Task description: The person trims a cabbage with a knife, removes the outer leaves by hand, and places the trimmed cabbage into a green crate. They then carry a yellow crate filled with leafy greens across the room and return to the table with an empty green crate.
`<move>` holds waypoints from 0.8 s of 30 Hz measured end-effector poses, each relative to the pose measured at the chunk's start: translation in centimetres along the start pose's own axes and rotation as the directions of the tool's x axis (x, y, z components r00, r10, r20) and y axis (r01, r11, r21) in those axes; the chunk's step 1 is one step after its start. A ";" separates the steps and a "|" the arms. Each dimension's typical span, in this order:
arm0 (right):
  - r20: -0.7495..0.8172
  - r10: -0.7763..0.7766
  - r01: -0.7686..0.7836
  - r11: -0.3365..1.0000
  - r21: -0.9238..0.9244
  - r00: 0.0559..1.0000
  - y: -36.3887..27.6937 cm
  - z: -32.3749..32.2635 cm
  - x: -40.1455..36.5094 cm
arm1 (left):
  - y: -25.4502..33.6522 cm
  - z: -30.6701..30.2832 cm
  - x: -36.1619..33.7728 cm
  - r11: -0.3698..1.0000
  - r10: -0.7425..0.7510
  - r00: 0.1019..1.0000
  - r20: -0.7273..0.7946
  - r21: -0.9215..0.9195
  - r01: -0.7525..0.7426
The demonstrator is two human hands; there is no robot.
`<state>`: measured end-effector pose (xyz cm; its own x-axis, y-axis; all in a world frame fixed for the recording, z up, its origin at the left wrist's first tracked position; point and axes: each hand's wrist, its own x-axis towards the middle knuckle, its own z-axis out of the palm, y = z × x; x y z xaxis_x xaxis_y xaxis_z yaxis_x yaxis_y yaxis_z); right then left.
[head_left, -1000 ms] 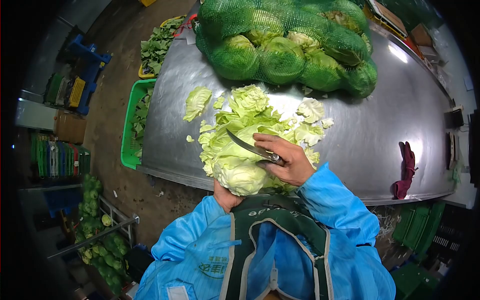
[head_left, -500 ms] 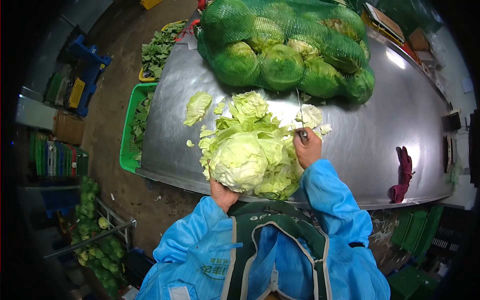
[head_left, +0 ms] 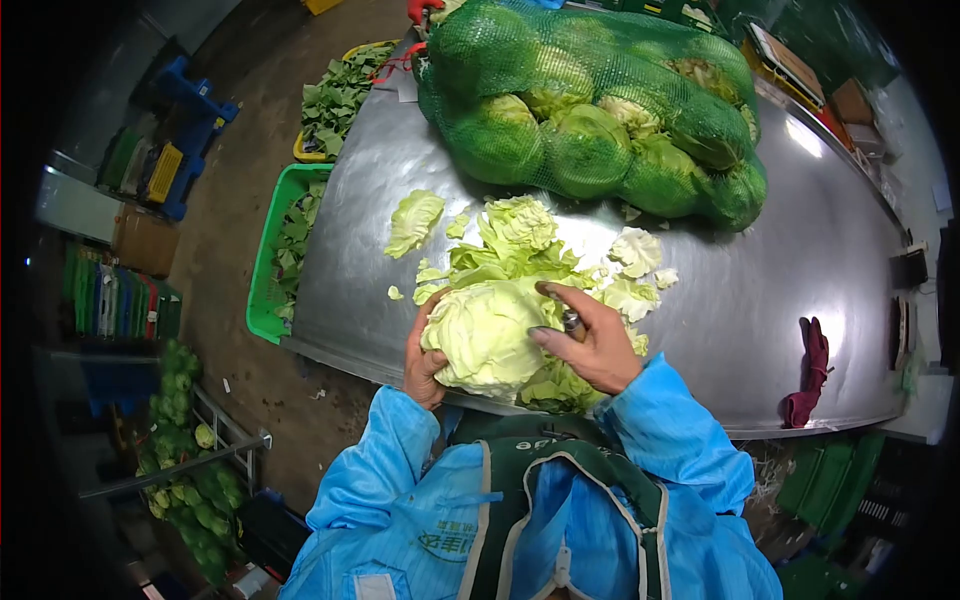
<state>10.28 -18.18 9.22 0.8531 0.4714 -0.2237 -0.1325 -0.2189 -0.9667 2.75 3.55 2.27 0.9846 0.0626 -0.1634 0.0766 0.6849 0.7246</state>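
Note:
A pale green cabbage head (head_left: 482, 337), its outer leaves stripped, is held above the near edge of the metal table. My left hand (head_left: 422, 365) grips it from the left, fingers round its side and thumb in front. My right hand (head_left: 598, 348) keeps a knife (head_left: 573, 325) by its handle against the palm; the blade is hidden. The thumb and forefinger of that hand reach to the cabbage's right side. Loose cabbage leaves (head_left: 520, 232) lie behind and beneath the cabbage, with a single leaf (head_left: 414, 222) off to the left.
Green mesh sacks of cabbages (head_left: 590, 150) fill the back of the metal table (head_left: 720, 330). A dark red glove (head_left: 808, 375) lies at right. Left of the table stands a green crate (head_left: 262, 285) of leaves. A red-gloved hand (head_left: 424, 10) shows at the far edge.
My right hand has moved left to the cabbage, and the upright knife blade has gone out of sight. The cabbage has turned and lifted slightly; my left hand has shifted up its side.

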 end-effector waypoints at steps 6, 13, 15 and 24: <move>-0.069 -0.196 0.173 0.952 -0.253 0.978 1.7 0.7 0.7 | 0.6 -0.2 0.6 0.942 0.091 0.996 0.021 0.322 -0.093; -0.027 -0.561 0.411 0.637 -0.653 0.827 3.0 0.7 0.7 | -0.2 -0.2 0.7 0.910 0.087 0.994 -0.059 0.411 -0.055; -0.049 -0.556 0.398 0.651 -0.646 0.830 3.6 0.4 1.0 | -0.1 0.7 0.7 0.924 0.047 0.994 -0.103 0.383 -0.004; -0.491 0.047 -0.234 0.915 -0.328 0.870 14.3 -6.0 2.8 | -1.8 -0.7 0.7 0.971 -0.013 0.998 -0.069 0.239 0.029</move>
<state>13.76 -25.11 -4.53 0.9837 -0.0193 -0.1789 -0.1556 -0.5910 -0.7915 3.16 2.90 0.38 0.9704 0.1037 -0.2182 0.1403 0.4934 0.8584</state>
